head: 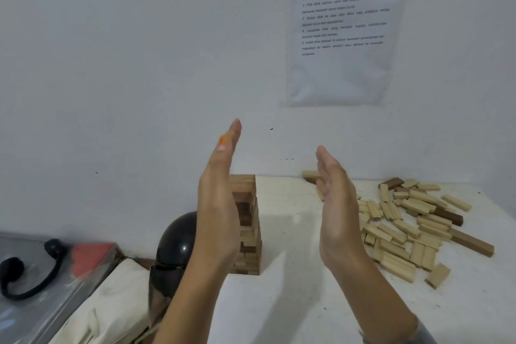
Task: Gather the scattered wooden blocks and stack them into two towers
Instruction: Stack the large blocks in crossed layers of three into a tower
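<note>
Tower betw. flat hands, nearer left hand; no grip.

Block tower: one, upright, pale and dark layers, partly hidden behind the left hand. Loose blocks: jumbled heap, mostly pale, to the outer side of the right hand.
</note>
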A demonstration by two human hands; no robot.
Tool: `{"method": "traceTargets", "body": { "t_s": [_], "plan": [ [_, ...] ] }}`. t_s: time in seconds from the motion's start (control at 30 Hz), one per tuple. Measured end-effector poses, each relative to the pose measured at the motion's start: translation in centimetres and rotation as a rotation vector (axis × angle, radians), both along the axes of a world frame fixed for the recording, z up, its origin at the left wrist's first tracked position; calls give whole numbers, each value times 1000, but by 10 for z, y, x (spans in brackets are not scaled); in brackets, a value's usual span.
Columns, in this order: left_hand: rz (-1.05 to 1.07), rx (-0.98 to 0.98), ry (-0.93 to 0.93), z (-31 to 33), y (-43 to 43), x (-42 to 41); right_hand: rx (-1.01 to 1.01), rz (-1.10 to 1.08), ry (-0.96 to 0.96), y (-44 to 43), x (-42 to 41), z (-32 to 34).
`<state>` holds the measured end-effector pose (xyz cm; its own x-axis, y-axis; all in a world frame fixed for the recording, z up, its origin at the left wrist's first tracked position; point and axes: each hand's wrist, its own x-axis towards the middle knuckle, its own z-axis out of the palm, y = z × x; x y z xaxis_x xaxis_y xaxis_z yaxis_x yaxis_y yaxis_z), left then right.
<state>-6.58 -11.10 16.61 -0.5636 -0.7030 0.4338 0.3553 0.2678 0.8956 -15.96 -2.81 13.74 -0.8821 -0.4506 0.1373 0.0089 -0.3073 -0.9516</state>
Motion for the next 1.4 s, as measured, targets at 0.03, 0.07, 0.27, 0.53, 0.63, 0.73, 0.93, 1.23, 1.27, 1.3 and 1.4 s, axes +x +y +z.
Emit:
{"method": "traceTargets", "body": {
  "t_s": [0.03,0.07,0.27,0.53,0.63,0.73,0.93,1.23,1.27,1.3,1.4],
  "plan": [
    [-38,-17,5,1,8,-8,-10,-22,4,6,-4,2],
    [-73,-29,1,1,15,-15,-20,-45,8,13,-7,4],
    [-255,-10,-71,-5,55,-68,-38,-179,23,57,-37,5],
    [-415,-19,-218,-46,99,-139,50,-366,10,131,-97,-22],
    [-426,-84,-295,-68,113,-160,92,-414,-7,156,-121,-39],
    [-451,-58,-353,-90,126,-177,174,-474,-21,178,-143,-63],
    [-503,-177,-531,-127,139,-211,417,-496,148,205,-176,-108],
    [-389,-327,-610,-168,130,-263,1013,-391,589,218,-220,-166],
    [-364,-340,-606,-172,130,-269,1026,-353,557,220,-222,-167],
    [-335,-357,-607,-175,129,-273,1014,-327,535,222,-225,-168],
    [-243,-391,-607,-184,129,-285,853,-298,491,227,-232,-164]
  ]
}}
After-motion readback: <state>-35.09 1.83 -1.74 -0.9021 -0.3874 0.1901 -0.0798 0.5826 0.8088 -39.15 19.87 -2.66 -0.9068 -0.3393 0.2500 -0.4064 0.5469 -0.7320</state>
